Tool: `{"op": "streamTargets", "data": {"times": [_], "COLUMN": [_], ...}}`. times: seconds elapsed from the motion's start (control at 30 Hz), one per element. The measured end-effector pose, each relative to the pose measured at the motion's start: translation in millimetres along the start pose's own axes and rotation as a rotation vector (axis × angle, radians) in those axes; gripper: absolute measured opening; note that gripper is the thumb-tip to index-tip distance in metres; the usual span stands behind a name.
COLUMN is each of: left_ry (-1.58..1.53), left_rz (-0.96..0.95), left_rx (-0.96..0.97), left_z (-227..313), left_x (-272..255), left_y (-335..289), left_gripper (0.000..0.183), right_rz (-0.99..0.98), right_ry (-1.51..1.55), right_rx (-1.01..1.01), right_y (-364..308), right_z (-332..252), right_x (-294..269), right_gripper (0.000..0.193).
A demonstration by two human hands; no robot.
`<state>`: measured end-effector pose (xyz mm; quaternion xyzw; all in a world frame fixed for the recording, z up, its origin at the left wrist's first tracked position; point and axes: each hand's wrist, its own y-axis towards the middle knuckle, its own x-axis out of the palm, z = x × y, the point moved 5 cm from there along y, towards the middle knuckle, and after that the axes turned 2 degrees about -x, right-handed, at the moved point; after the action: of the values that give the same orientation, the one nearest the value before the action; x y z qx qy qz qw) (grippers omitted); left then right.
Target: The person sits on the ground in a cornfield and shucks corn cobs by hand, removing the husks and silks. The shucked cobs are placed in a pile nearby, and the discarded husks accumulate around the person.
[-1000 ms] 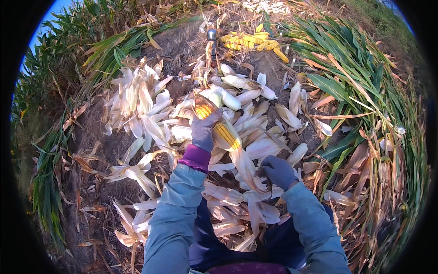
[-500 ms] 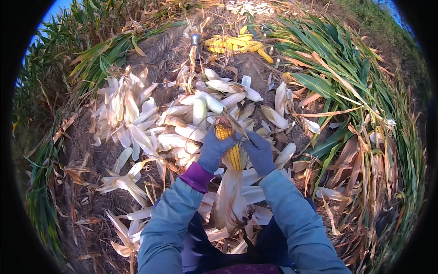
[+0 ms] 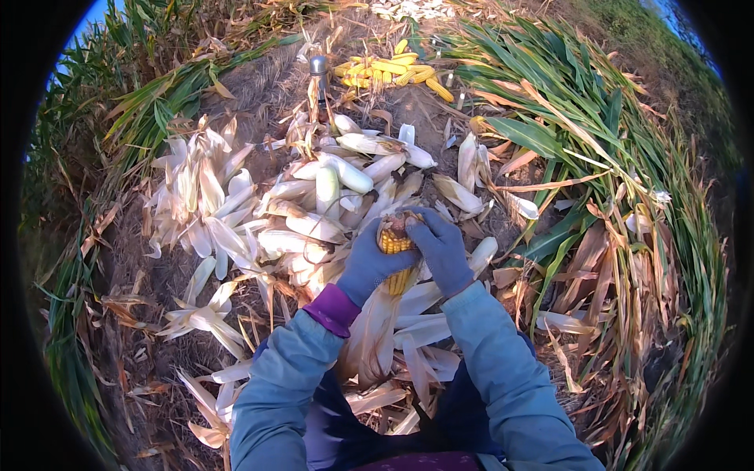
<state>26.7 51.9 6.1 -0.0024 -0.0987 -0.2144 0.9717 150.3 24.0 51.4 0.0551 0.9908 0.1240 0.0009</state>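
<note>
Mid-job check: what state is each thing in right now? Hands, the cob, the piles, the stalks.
Left hand: gloved, gripping the cob.
Right hand: gloved, gripping the cob.
Corn cob: upright, yellow kernels bared, husk hanging below.
Unhusked ears: heaped on the ground, still in pale husks.
Husked cobs: bare yellow, piled apart at the far side.
Corn stalks: cut, lying flat at right.

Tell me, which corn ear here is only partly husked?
The ear gripped between the left hand and right hand: yellow kernels show on top, pale husk hangs below. The pile ahead stays wrapped; the far ears are bare.
</note>
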Motion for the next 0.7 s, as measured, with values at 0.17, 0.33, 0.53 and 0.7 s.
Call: {"op": "streamTargets", "data": {"times": [0.17,0.33,0.53,0.7], "left_ry": [-0.006,0.372,-0.116,-0.175], "left_rz": [-0.075,0.080,0.067,0.182], "left_rx": [-0.016,0.233,0.001,-0.064], "left_z": [-4,-14,-15,-10], "left_x": [12,7,16,9], "left_y": [-1,5,0,3], "left_gripper": [0.063,0.067,0.058,0.053], "right_rz": [0.219,0.429,0.420,0.209], "right_ry": [-0.346,-0.053,0.139,-0.659], "right_rx": [-0.070,0.041,-0.011,-0.464], "right_y": [-2,3,4,-6], "right_z": [-2,30,46,11], "right_x": [-13,-42,-53,-39], "right_gripper": [0.019,0.020,0.029,0.029]}}
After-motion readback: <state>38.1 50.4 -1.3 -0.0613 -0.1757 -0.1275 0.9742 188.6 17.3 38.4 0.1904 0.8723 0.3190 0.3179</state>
